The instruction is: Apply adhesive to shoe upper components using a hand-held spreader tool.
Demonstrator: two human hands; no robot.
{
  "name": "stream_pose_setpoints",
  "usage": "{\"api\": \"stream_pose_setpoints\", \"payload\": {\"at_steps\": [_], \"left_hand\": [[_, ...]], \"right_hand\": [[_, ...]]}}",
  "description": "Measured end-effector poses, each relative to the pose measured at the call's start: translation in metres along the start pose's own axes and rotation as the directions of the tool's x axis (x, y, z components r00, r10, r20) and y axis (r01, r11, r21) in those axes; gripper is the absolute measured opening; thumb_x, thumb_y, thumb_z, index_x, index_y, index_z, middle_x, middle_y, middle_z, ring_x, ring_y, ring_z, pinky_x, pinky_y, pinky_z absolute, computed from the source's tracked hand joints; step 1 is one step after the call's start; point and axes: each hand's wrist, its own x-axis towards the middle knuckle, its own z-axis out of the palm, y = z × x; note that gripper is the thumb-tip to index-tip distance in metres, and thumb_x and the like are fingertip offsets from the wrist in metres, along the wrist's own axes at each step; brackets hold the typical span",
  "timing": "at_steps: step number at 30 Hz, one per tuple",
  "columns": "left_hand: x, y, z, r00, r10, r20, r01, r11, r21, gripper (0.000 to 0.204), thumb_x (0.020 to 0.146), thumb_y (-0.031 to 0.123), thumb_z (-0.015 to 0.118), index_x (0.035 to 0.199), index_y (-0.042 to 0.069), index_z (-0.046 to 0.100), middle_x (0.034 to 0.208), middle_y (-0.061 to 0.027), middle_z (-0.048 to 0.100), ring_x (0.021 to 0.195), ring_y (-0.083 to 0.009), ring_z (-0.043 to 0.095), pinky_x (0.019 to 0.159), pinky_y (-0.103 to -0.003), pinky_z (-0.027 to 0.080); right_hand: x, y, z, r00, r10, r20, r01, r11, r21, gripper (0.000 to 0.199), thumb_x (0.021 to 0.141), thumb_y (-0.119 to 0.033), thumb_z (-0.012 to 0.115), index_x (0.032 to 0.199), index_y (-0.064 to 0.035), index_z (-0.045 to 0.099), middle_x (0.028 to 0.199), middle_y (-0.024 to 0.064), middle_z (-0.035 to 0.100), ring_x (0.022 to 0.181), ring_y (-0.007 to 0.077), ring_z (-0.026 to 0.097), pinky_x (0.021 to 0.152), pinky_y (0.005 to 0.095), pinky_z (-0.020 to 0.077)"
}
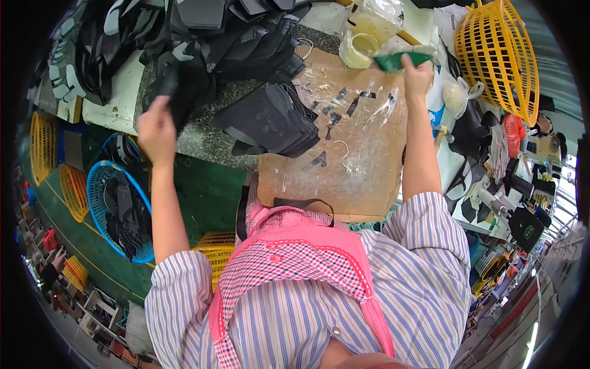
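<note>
My left hand (158, 130) is closed at the left edge of the table, its fingertips on a black cut piece (166, 83) that is smeared by motion. My right hand (418, 81) grips a green flat-handled tool (402, 60), beside the mouth of a cut-open, pale plastic glue container (359, 50). The tool's working end is not clear. Between my hands lies a cardboard sheet (369, 166), marked with whitish glue smears and black scraps. A fanned stack of black cut pieces (273, 120) rests at the sheet's left side on the speckled tabletop.
Large piles of black pieces (246, 46) cover the table's far left. A yellow basket (498, 58) stands tilted at the far right, near a knotted plastic bag (458, 97). On the green floor at left, a blue basket (92, 197) holds black pieces, with an orange basket (74, 190) beside it.
</note>
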Motion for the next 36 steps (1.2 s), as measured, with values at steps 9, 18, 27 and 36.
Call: {"api": "stream_pose_setpoints", "payload": {"at_steps": [9, 18, 27, 36], "left_hand": [[-0.019, 0.093, 0.053, 0.843, 0.055, 0.535, 0.111, 0.955, -0.273, 0.061, 0.058, 0.022, 0.072, 0.111, 0.003, 0.049, 0.102, -0.0106, 0.051, 0.095, -0.029, 0.045, 0.083, -0.034, 0.038], [-0.016, 0.093, 0.056, 0.86, 0.032, 0.509, 0.139, 0.946, -0.294, 0.057, 0.049, 0.017, 0.075, 0.1, 0.003, 0.055, 0.092, -0.0087, 0.05, 0.09, -0.0274, 0.046, 0.079, -0.034, 0.04], [-0.01, 0.097, 0.057, 0.851, 0.075, 0.52, 0.078, 0.961, -0.265, 0.055, 0.05, 0.018, 0.075, 0.099, 0.006, 0.053, 0.088, -0.0081, 0.05, 0.086, -0.0271, 0.046, 0.074, -0.035, 0.041], [-0.023, 0.117, 0.046, 0.92, 0.257, 0.295, -0.213, 0.961, -0.175, 0.036, 0.056, 0.012, 0.071, 0.085, 0.005, 0.051, 0.083, -0.0084, 0.049, 0.08, -0.0254, 0.047, 0.066, -0.036, 0.039]], "right_hand": [[-0.083, -0.061, 0.102, 0.756, -0.19, 0.627, 0.032, 0.967, 0.254, 0.009, 0.071, -0.01, 0.064, 0.078, -0.0054, 0.061, 0.065, 0.003, 0.055, 0.059, 0.013, 0.049, 0.056, 0.0256, 0.0397], [-0.098, -0.056, 0.042, 0.582, -0.347, 0.735, 0.367, 0.919, 0.144, 0.011, 0.066, -0.01, 0.066, 0.077, -0.0108, 0.063, 0.065, 0.0022, 0.051, 0.071, 0.0193, 0.049, 0.063, 0.0282, 0.0402], [-0.116, -0.057, 0.051, 0.634, -0.266, 0.726, 0.306, 0.948, 0.08, 0.015, 0.063, -0.012, 0.068, 0.076, -0.0127, 0.062, 0.078, 0.0064, 0.053, 0.074, 0.0247, 0.049, 0.066, 0.0333, 0.04], [-0.022, -0.008, 0.037, 0.99, -0.131, 0.046, 0.127, 0.989, 0.073, 0.021, 0.07, -0.022, 0.066, 0.079, -0.0033, 0.061, 0.074, 0.008, 0.057, 0.068, 0.0188, 0.054, 0.064, 0.0294, 0.0422]]}}
